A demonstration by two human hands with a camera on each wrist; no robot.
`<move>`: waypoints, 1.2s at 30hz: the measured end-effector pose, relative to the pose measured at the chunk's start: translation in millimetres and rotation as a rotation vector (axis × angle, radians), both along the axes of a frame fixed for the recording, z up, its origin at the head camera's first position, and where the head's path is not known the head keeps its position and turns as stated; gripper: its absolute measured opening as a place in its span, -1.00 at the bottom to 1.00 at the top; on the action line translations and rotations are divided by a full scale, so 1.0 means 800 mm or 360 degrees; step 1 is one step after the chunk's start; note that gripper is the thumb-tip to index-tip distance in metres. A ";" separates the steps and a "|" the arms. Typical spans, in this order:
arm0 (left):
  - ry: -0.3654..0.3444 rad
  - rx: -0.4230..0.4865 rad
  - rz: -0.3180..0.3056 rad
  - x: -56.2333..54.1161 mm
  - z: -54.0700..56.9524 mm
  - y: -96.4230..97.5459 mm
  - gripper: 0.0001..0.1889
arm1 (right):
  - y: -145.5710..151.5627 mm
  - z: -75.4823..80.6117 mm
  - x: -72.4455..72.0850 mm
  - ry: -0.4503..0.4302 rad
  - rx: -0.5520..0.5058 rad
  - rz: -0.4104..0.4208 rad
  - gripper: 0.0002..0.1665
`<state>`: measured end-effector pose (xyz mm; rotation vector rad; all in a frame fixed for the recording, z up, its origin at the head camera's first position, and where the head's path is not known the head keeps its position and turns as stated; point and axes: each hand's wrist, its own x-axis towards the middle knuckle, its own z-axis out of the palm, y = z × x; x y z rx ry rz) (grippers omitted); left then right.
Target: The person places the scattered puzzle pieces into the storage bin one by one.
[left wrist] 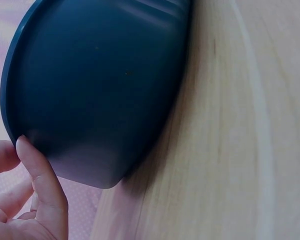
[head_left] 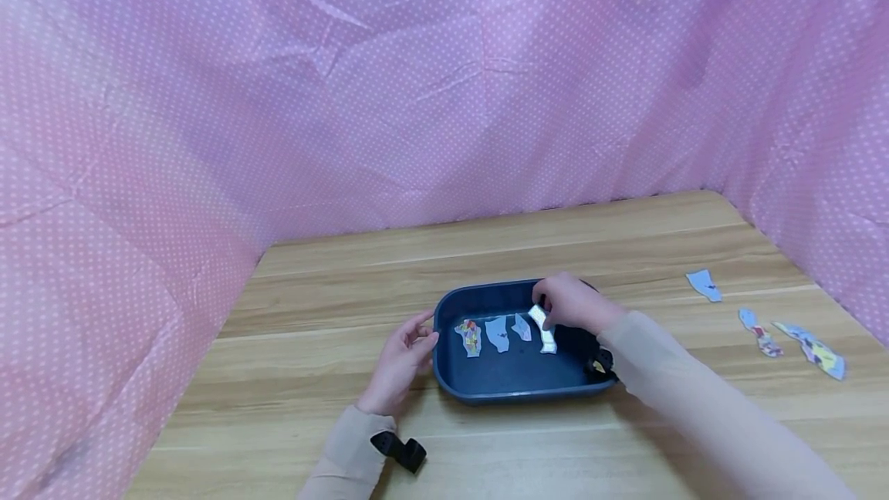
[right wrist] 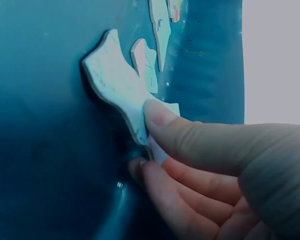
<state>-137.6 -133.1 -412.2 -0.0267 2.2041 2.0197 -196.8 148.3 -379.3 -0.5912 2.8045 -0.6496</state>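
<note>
Pinching the white piece [right wrist: 112,77] along one edge, the right hand [head_left: 575,304] has thumb and fingers closed on it inside the tray [head_left: 500,380]. So slight a hold could let it pivot or slip, since much of it juts past the thumb; whether it touches the tray I cannot tell. Three other pieces [head_left: 497,332] lie left of that grip; a sideways swing might knock the nearest. Beyond them, the left hand [head_left: 401,356] pinches the tray's end; a tug there could shift everything.

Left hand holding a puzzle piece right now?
No, in the left wrist view the left hand pinches the dark tray at its edge, with no puzzle piece in its grip.
</note>
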 end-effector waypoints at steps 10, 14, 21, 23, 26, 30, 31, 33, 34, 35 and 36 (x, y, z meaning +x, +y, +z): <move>0.0004 0.0008 0.0018 -0.001 -0.003 0.000 -0.55 | -0.004 0.000 -0.002 -0.0043 0.0034 0.0001 -0.59; 0.0006 -0.0001 0.0019 -0.001 -0.002 0.001 -0.54 | -0.005 0.000 -0.002 -0.0040 0.0044 0.0005 -0.59; -0.0009 -0.0006 0.0008 0.000 0.000 0.000 -0.54 | -0.006 0.000 0.001 -0.0041 0.0075 -0.0020 -0.58; -0.0017 -0.0006 0.0010 0.000 0.000 0.000 -0.54 | -0.007 -0.002 0.001 -0.0036 0.0087 -0.0024 -0.58; -0.0026 -0.0017 0.0015 0.001 0.000 0.000 -0.54 | -0.007 -0.003 0.001 -0.0019 0.0108 -0.0030 -0.60; -0.0029 -0.0029 0.0019 0.001 0.000 0.000 -0.53 | -0.008 -0.002 0.002 -0.0009 0.0112 -0.0025 -0.62; -0.0030 -0.0031 0.0020 0.001 0.000 0.000 -0.53 | -0.007 -0.002 0.002 -0.0010 0.0110 -0.0021 -0.62; -0.0026 -0.0026 0.0021 0.001 0.000 0.001 -0.53 | -0.007 -0.001 0.002 -0.0014 0.0105 -0.0016 -0.63; -0.0025 -0.0027 0.0022 0.001 0.000 0.001 -0.53 | -0.007 -0.001 0.002 -0.0019 0.0102 -0.0018 -0.63; -0.0022 -0.0026 0.0022 0.001 0.000 0.001 -0.53 | -0.007 -0.001 0.001 -0.0020 0.0100 -0.0016 -0.64; -0.0015 -0.0021 0.0022 0.001 -0.001 0.001 -0.53 | -0.006 -0.001 0.001 -0.0020 0.0098 -0.0016 -0.64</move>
